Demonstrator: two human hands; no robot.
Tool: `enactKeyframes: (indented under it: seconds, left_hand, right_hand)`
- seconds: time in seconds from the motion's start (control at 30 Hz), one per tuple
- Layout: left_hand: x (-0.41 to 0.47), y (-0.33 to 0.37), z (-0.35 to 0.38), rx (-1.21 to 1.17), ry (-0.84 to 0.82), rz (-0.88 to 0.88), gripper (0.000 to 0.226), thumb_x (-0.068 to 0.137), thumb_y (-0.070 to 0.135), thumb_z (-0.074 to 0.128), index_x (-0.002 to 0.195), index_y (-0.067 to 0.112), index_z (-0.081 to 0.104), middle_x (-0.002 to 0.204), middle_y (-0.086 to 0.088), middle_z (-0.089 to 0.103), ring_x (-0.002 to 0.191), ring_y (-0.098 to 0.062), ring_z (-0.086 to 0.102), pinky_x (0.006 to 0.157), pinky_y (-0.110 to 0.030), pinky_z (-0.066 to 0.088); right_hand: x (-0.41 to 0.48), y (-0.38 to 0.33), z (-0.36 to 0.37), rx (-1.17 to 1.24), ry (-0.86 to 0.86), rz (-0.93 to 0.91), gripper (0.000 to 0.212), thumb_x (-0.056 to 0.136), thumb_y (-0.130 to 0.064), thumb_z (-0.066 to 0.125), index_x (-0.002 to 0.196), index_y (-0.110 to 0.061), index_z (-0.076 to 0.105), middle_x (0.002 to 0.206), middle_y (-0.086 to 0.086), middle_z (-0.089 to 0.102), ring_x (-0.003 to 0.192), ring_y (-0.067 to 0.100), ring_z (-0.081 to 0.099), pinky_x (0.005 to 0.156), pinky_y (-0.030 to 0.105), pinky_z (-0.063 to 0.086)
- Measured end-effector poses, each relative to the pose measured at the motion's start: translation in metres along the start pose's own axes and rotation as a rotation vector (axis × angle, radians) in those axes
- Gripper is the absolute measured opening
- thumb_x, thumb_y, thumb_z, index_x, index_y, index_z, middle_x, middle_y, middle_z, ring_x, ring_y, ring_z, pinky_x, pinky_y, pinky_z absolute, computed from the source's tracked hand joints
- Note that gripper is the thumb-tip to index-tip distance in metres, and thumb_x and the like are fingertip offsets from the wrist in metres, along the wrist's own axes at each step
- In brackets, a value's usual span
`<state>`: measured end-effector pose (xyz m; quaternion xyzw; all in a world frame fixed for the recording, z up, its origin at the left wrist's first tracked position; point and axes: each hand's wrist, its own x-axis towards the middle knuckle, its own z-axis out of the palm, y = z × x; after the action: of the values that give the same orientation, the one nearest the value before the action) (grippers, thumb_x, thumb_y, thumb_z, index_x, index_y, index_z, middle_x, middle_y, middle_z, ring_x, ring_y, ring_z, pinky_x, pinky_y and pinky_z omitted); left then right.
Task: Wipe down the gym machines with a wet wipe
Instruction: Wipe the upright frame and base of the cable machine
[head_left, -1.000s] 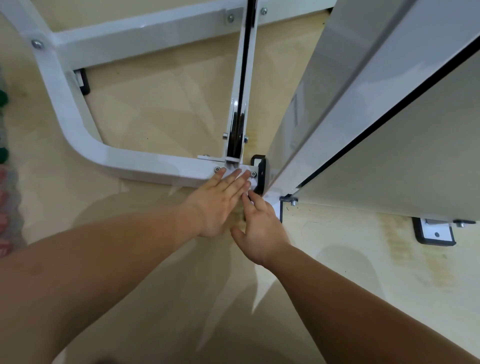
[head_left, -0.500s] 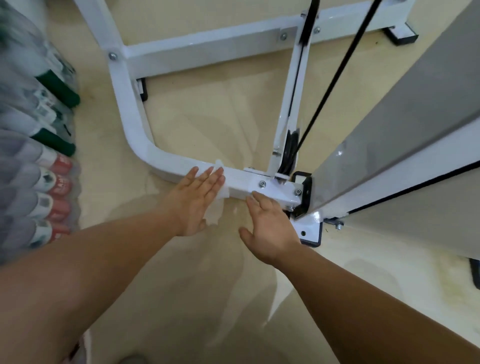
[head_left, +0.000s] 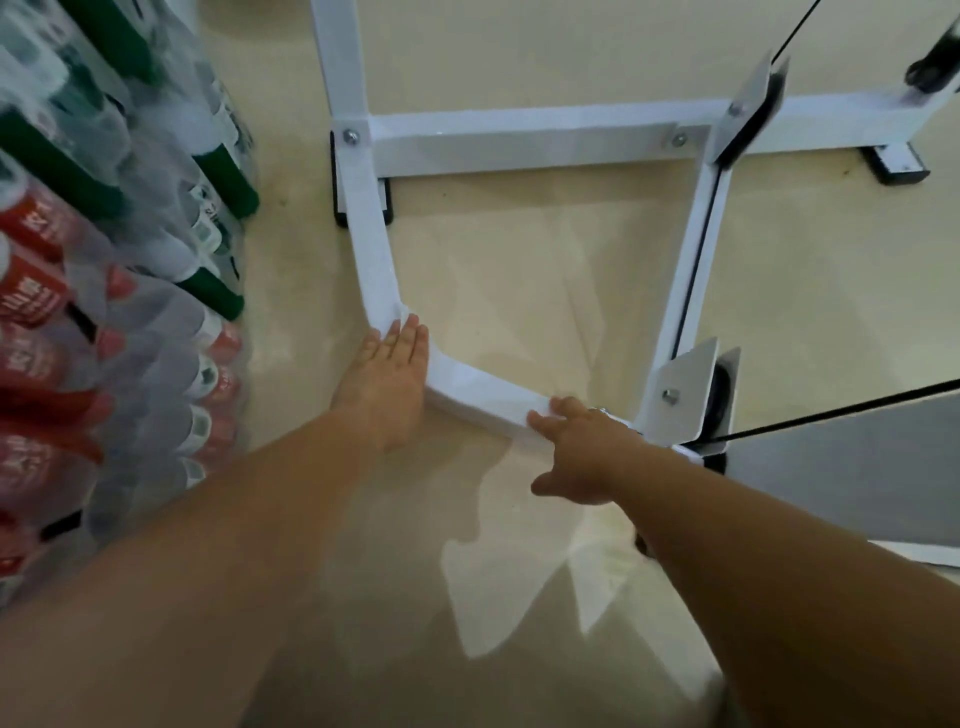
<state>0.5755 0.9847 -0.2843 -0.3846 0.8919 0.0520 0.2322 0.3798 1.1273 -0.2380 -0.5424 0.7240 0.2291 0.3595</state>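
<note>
The gym machine's white base frame lies on the floor and curves from the left bar round to the near bar. My left hand lies flat with straight fingers on the bend of that bar. A sliver of white wet wipe shows at its fingertips, the rest hidden under the palm. My right hand rests with spread fingers on the near bar, close to the bolted bracket.
Shrink-wrapped packs of bottles with red and green labels stand close on the left. A white upright with a black cable rises from the bracket. A grey panel stands at the right. Beige floor lies inside the frame.
My left hand has slid the wipe leftwards along the near bar, from the bracket to the bend. My right hand stays on the near bar. The view has swung left.
</note>
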Motion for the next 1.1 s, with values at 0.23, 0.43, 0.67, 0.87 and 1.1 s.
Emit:
enactKeyframes:
  seconds: [0.23, 0.43, 0.67, 0.87, 1.1]
  left_hand:
    - [-0.005, 0.016, -0.066, -0.853, 0.221, 0.015, 0.070, 0.099, 0.011, 0.051, 0.161, 0.024, 0.021, 0.168, 0.010, 0.019, 0.155, -0.016, 0.019, 0.124, -0.028, 0.019]
    - [-0.050, 0.034, -0.154, -1.143, 0.416, -0.099, 0.052, 0.094, 0.007, 0.065, 0.144, 0.021, 0.058, 0.145, 0.007, 0.057, 0.135, -0.006, 0.051, 0.114, -0.019, 0.037]
    - [-0.022, 0.041, -0.204, -1.335, 0.582, -0.305, 0.049, 0.083, 0.002, 0.068, 0.130, 0.018, 0.066, 0.127, 0.005, 0.066, 0.114, -0.011, 0.062, 0.100, -0.025, 0.050]
    - [0.044, 0.015, -0.184, -1.563, 0.623, -0.411, 0.019, 0.084, 0.009, 0.072, 0.081, 0.027, 0.072, 0.086, 0.007, 0.073, 0.087, -0.018, 0.072, 0.076, -0.033, 0.061]
    - [0.073, -0.036, -0.203, -1.752, 0.749, -0.404, 0.007, 0.094, 0.017, 0.070, 0.087, 0.019, 0.070, 0.079, 0.006, 0.067, 0.073, -0.013, 0.061, 0.064, -0.024, 0.052]
  right_hand:
    - [0.020, -0.005, -0.044, 0.866, 0.314, -0.054, 0.049, 0.101, -0.046, 0.057, 0.138, -0.014, 0.062, 0.134, 0.004, 0.065, 0.124, 0.025, 0.060, 0.108, 0.034, 0.044]
    - [-0.017, -0.015, -0.101, 1.587, 0.142, -0.235, 0.029, 0.098, -0.034, 0.068, 0.116, -0.011, 0.071, 0.104, 0.001, 0.076, 0.096, 0.016, 0.072, 0.086, 0.033, 0.057]
    - [-0.013, -0.024, -0.148, 1.542, 0.456, -0.213, 0.018, 0.096, -0.016, 0.068, 0.096, 0.002, 0.069, 0.088, 0.008, 0.075, 0.073, 0.012, 0.069, 0.070, 0.029, 0.050]
    - [0.022, -0.025, -0.182, 1.364, 0.719, -0.129, 0.026, 0.095, -0.021, 0.064, 0.098, 0.005, 0.068, 0.103, 0.028, 0.067, 0.075, 0.018, 0.051, 0.067, 0.037, 0.042]
    - [0.030, -0.041, -0.252, 1.278, 0.831, -0.149, 0.028, 0.096, -0.023, 0.062, 0.077, -0.003, 0.056, 0.071, 0.001, 0.044, 0.064, 0.014, 0.038, 0.054, 0.026, 0.029]
